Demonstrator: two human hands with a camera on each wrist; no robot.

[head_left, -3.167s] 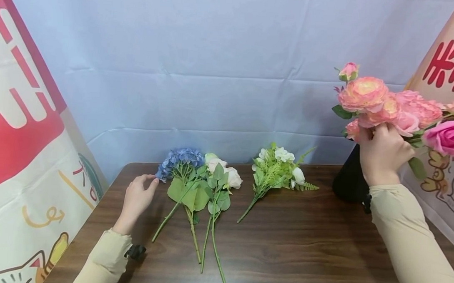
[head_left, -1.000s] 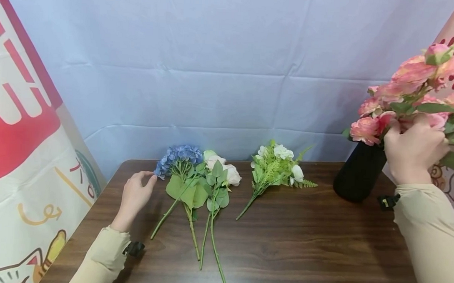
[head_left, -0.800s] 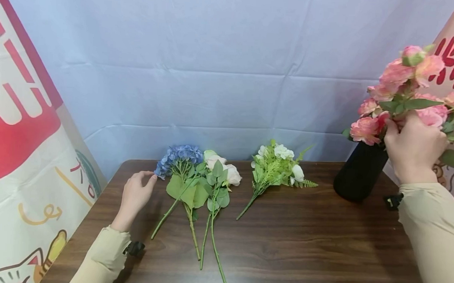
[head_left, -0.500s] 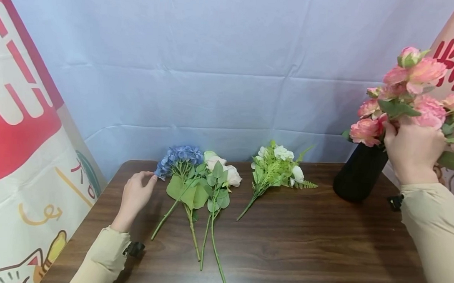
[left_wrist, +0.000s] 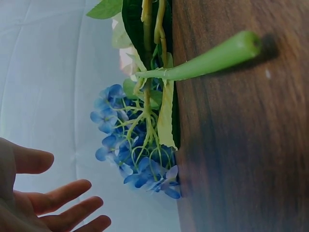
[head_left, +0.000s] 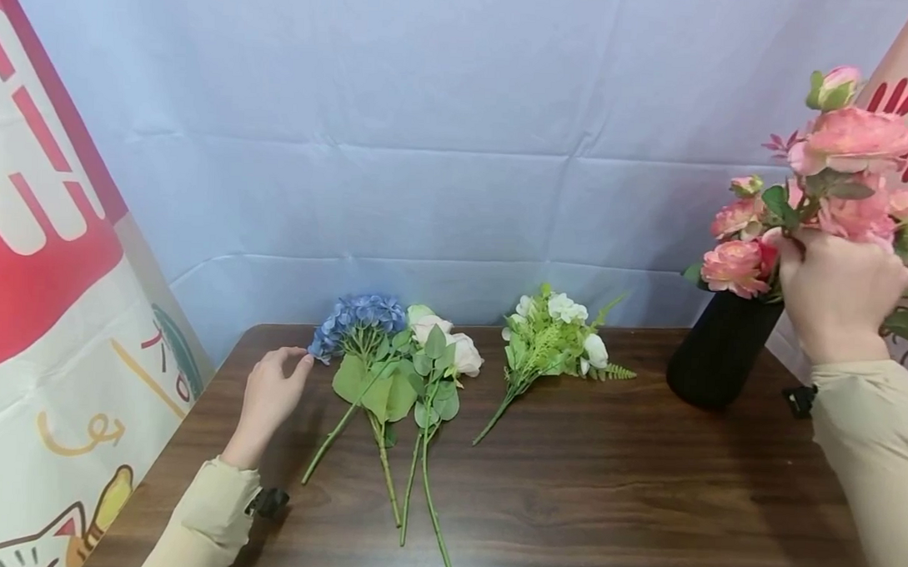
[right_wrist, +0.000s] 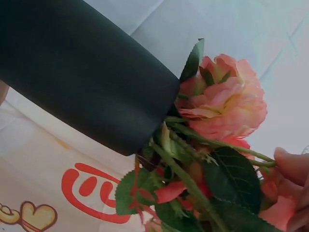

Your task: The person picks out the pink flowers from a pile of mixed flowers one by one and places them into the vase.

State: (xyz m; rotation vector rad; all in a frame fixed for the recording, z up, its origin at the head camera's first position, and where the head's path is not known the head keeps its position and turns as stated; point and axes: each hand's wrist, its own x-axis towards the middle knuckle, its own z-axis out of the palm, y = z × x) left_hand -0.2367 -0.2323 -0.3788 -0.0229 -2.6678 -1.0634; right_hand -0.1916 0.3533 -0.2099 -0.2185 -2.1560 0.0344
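My right hand (head_left: pixel 844 293) grips the stems of pink artificial peonies (head_left: pixel 853 139) just above the mouth of a black vase (head_left: pixel 722 347). The right wrist view shows its fingers (right_wrist: pixel 289 166) pinching thin green stems beside the vase (right_wrist: pixel 87 72), with other stems running into the mouth. More pink blooms (head_left: pixel 736 267) lean over the vase's left rim. At the table's left, my left hand (head_left: pixel 273 394) has relaxed fingers near the blue hydrangea (head_left: pixel 363 318) and holds nothing. In the left wrist view its fingers (left_wrist: pixel 67 195) are spread apart from the hydrangea (left_wrist: pixel 140 159).
Pale roses (head_left: pixel 462 353) with long green stems lie beside the hydrangea on the brown wooden table (head_left: pixel 611 506). A white flower spray (head_left: pixel 550 337) with ferny leaves lies mid-table. A pale blue cloth (head_left: pixel 444 133) hangs behind, with printed cloths (head_left: pixel 40 302) at the sides.
My right hand has brought the pink peonies from lying sideways in front of the vase to upright over its mouth, then shifted slightly right and raised them. The left hand has stayed put.
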